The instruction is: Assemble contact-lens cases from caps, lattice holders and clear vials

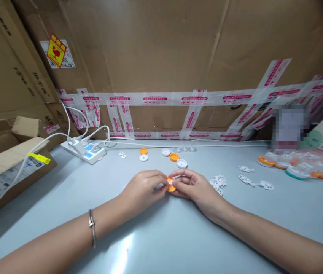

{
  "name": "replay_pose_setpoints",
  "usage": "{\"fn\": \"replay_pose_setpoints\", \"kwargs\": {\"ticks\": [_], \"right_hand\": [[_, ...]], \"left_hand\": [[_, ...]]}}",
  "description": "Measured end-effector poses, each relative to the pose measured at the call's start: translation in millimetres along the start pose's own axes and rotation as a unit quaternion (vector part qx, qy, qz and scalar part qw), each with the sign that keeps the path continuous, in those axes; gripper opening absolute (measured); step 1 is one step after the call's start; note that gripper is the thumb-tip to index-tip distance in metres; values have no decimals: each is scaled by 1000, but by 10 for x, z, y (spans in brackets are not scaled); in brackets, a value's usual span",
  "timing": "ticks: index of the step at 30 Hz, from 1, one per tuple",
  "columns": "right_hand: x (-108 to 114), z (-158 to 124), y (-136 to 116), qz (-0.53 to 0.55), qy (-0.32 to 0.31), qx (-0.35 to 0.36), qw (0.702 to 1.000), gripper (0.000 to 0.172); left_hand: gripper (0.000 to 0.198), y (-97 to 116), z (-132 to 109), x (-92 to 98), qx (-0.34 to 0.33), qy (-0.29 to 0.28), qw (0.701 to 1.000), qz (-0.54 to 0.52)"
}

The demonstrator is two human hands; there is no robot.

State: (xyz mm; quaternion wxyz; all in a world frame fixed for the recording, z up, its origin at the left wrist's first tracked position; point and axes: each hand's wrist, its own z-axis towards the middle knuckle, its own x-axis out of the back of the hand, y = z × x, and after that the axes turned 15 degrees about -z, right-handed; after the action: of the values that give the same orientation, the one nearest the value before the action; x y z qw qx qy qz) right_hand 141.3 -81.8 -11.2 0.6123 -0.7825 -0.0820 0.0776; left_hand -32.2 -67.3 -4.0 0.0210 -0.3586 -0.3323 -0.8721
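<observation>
Between my two hands, just above the table, is a round orange plastic disc (pixel 171 188) with a small white piece (pixel 170 183) at its centre. My left hand (pixel 146 190) grips the disc's left edge between thumb and fingers. From the other side my right hand (pixel 191 185) closes on it, the thumb pressing near the white piece. Beyond my hands lie orange rings (pixel 174 157) and white rings (pixel 181 163). Several flat white cut-out pieces (pixel 218 183) rest just right of my right hand, partly hidden by it. Small white parts (pixel 122 154) sit farther left.
A white power strip (pixel 83 151) with plugged-in cables stands at the back left, beside an open cardboard box (pixel 13 167). Clear plastic pieces (pixel 184 147) lie near the large taped carton (pixel 155 45). At right are bagged orange and teal discs (pixel 304 173) and more white cut-outs (pixel 246 180).
</observation>
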Motion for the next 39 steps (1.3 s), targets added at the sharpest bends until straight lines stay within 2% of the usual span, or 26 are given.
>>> {"fn": "replay_pose_setpoints", "kwargs": {"ticks": [4,8,12,16,20,25,29,39], "right_hand": [[0,-4,7,3,-4,-2,1000,33],[0,-1,4,4,-1,-7,1000,34],[10,11,-8,24,0,-9,1000,32],[22,13,-20,51,4,-16,999,29],[34,-10,-47,71,-19,-13,997,23],[56,-31,-81,77,-61,25,995,26],[71,-21,-74,45,-76,52,995,36],[102,-6,-37,25,-89,78,993,35]], "left_hand": [[13,41,22,57,67,-14,995,-76],[14,80,42,94,87,-23,992,-90],[17,106,39,105,69,-44,995,-64],[20,87,9,104,8,-63,998,-12],[18,45,-4,92,-34,-18,999,-8],[14,46,11,100,-34,45,998,-43],[15,80,8,125,-5,58,998,-34],[16,77,-11,140,28,55,998,-31]]}}
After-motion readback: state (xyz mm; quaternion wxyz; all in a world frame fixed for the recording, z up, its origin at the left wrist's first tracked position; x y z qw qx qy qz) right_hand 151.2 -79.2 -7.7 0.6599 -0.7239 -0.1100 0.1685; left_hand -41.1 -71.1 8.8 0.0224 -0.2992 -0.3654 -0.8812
